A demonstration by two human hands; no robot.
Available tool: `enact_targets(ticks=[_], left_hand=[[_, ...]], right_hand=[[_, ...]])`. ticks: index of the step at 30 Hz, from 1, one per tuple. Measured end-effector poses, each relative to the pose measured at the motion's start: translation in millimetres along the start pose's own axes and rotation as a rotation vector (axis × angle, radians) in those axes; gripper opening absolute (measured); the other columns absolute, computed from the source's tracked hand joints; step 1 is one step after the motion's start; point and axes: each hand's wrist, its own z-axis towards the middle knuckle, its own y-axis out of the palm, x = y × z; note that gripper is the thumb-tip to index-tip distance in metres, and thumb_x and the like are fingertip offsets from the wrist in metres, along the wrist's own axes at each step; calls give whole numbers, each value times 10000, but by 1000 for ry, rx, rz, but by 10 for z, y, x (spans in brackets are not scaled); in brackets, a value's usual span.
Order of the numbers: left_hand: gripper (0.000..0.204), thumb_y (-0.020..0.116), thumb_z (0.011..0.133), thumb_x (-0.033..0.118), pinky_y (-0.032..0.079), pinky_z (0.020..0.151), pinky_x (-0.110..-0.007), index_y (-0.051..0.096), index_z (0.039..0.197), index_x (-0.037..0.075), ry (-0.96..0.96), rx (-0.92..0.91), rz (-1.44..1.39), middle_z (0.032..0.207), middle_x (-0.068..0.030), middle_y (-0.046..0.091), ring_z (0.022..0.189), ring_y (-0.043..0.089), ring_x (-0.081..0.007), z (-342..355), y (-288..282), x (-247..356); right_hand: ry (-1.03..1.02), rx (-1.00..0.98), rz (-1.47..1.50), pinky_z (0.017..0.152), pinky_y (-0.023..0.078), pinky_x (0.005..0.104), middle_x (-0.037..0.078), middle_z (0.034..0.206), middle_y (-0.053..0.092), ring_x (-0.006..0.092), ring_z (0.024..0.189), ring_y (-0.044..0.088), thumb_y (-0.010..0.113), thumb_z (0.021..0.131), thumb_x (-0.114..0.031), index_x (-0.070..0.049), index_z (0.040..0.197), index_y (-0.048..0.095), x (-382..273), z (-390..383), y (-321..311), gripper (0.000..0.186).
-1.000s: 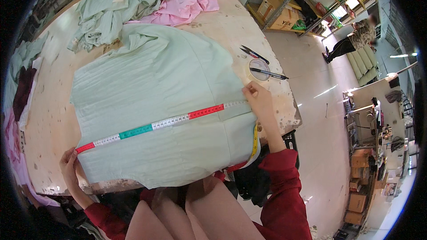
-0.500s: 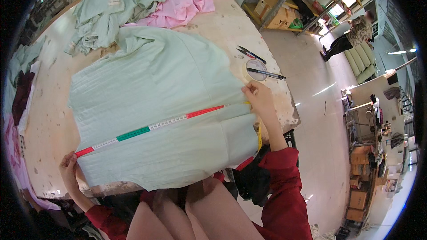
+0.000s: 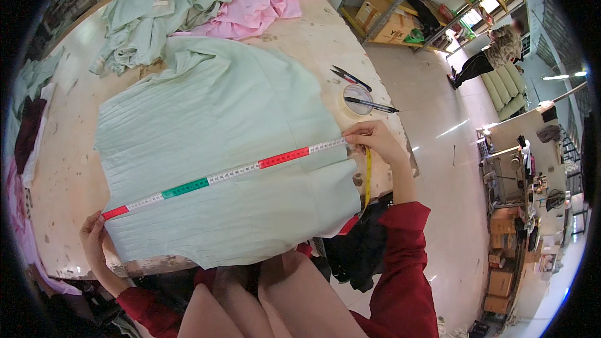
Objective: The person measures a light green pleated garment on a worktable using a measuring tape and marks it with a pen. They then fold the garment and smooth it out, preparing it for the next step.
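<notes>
A pale green garment [image 3: 219,100] with pleats at its left side lies spread over the table. Across it, from lower left to upper right, runs a tape measure [image 3: 185,188] banded in red, white and green. My left hand [image 3: 94,233] pinches its red end at the garment's left edge. At the right edge my right hand [image 3: 375,139] pinches the tape too, and a yellow stretch of it hangs from there over the table edge. Beyond the right hand, a black pen [image 3: 372,104] rests on a roll of clear tape [image 3: 357,95], beside small thread snips [image 3: 350,77].
More green garments [image 3: 169,0] and a pink garment [image 3: 256,3] are heaped at the table's far side. Other cloth [image 3: 28,138] hangs at the left edge. Shelving with cardboard boxes [image 3: 388,22] stands beyond the table, and a person [image 3: 494,53] is farther off at right.
My right hand has closed on the tape at the garment's right edge. The tape's right part is now flat and straight, with its yellow length hanging below that hand.
</notes>
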Motion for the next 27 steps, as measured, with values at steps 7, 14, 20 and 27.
enact_targets(ticks=[7,14,20,27], left_hand=[[308,710,885,205,436,731,-199,678,1138,31,-76,26,15,958,14,649,820,564,-64,44,-57,-16],[326,723,879,218,444,751,-204,677,1145,35,-71,-9,18,967,11,652,829,568,-62,80,-131,-69],[335,722,883,219,432,743,-194,673,1154,28,-52,11,-6,978,17,647,835,562,-61,59,-73,-77],[320,697,899,219,406,741,-176,673,1154,27,3,72,19,963,33,632,846,533,-36,-88,100,20]], right_hand=[[23,134,31,536,410,217,11,707,617,69,590,537,709,834,-93,25,942,705,131,-8,127,160],[12,171,-11,523,394,201,4,705,607,56,573,516,695,834,-59,18,935,681,112,38,169,128],[3,213,-85,527,382,202,-3,719,602,51,566,496,694,826,-51,11,931,675,151,38,208,123],[18,107,-62,603,448,236,31,778,673,68,683,583,677,844,-207,-26,892,720,-75,-189,125,192]])
